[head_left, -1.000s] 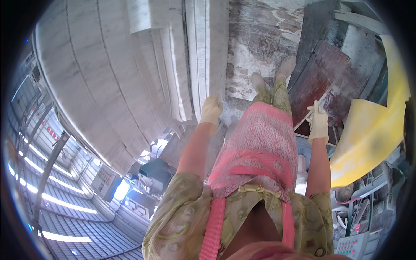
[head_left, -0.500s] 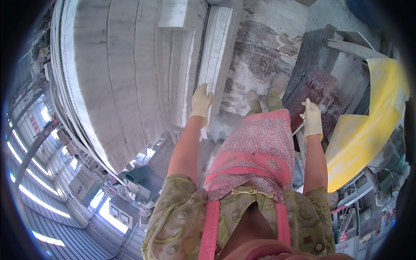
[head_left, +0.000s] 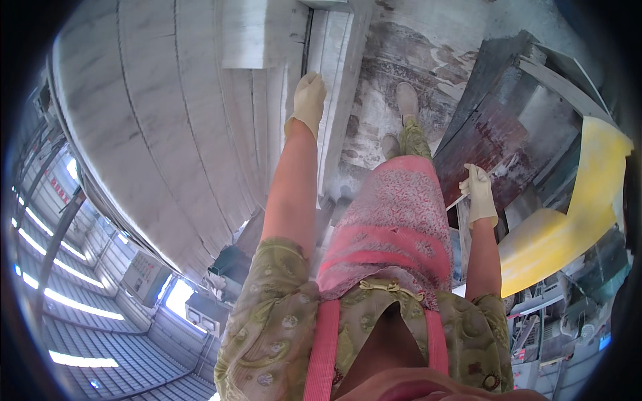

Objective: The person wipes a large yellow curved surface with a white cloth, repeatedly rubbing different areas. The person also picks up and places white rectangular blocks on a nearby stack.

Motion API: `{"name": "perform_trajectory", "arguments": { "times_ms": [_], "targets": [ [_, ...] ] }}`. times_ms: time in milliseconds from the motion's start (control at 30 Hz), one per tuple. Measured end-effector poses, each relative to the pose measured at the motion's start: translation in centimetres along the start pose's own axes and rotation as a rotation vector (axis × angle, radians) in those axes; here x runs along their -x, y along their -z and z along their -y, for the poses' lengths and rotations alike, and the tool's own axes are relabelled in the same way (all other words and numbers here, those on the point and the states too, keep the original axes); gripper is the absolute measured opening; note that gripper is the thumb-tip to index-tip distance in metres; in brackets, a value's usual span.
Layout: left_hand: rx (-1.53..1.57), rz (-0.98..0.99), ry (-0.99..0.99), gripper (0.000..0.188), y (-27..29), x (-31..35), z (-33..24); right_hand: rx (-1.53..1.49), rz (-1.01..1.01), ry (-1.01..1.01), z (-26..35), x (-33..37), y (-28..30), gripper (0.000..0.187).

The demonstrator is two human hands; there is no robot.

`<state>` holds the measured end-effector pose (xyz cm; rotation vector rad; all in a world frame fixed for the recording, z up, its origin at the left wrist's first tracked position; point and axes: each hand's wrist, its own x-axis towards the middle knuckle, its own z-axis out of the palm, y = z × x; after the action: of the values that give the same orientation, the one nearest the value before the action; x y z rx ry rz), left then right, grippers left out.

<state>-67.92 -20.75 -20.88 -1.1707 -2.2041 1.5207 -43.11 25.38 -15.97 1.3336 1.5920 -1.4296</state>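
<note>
My left hand (head_left: 309,99), in a cream glove, reaches forward over a long pale slab (head_left: 334,53) with a dark gap along its side. Its fingers are curled together, and whether anything is in them is hidden. On the right, my right hand (head_left: 479,192), gloved the same way, is closed around a thin pale stick (head_left: 456,202). One end of the stick slants toward my apron; something blurred and light shows past the fingers. Left of my left hand stands a large block of white, grey-streaked slabs (head_left: 150,127), with dark seams between them.
A bent yellow sheet (head_left: 568,227) curves around my right side. Beyond my right hand lie reddish-brown and grey boards (head_left: 495,144). My feet (head_left: 408,103) stand on a wet-looking, blotchy floor (head_left: 384,63). A grey control box (head_left: 144,277) is at the lower left.
My left hand has moved forward along the pale slab, and its fingers have drawn together. My right hand still grips the stick, slightly lower in view. One foot has stepped forward.
</note>
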Motion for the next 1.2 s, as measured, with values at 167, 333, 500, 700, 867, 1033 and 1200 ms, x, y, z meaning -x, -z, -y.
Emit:
{"name": "perform_trajectory", "arguments": {
  "times_ms": [167,333,500,700,867,1033,1200],
  "targets": [
    [1.538,0.235,0.583,0.025,-2.7,-4.0,2.3,-0.019,0.078,-0.004,-1.9,-2.6,-0.8,0.038],
    [1.534,0.351,0.808,0.028,-3.4,-6.2,3.0,-0.001,0.070,-0.099,-1.7,-3.6,-0.9,0.045],
    [1.740,0.597,0.331,0.029,-4.7,-5.8,5.1,0.049,0.075,0.003,2.9,-3.8,-0.9,0.037],
    [2.615,0.815,1.213,0.054,3.4,-5.7,10.5,0.125,0.044,0.066,10.9,-2.9,-3.6,0.036],
    [2.792,0.824,1.400,0.069,6.1,-5.7,14.3,0.424,0.253,0.417,19.3,-1.4,-6.3,0.067],
    [2.965,0.674,1.497,0.071,5.2,-8.0,14.1,0.666,-0.086,0.698,31.8,-6.5,-13.5,0.064],
    [3.008,0.601,1.611,0.073,2.8,-12.6,13.2,0.839,-0.420,1.364,46.8,-10.3,-22.6,0.053]
  ]
}}
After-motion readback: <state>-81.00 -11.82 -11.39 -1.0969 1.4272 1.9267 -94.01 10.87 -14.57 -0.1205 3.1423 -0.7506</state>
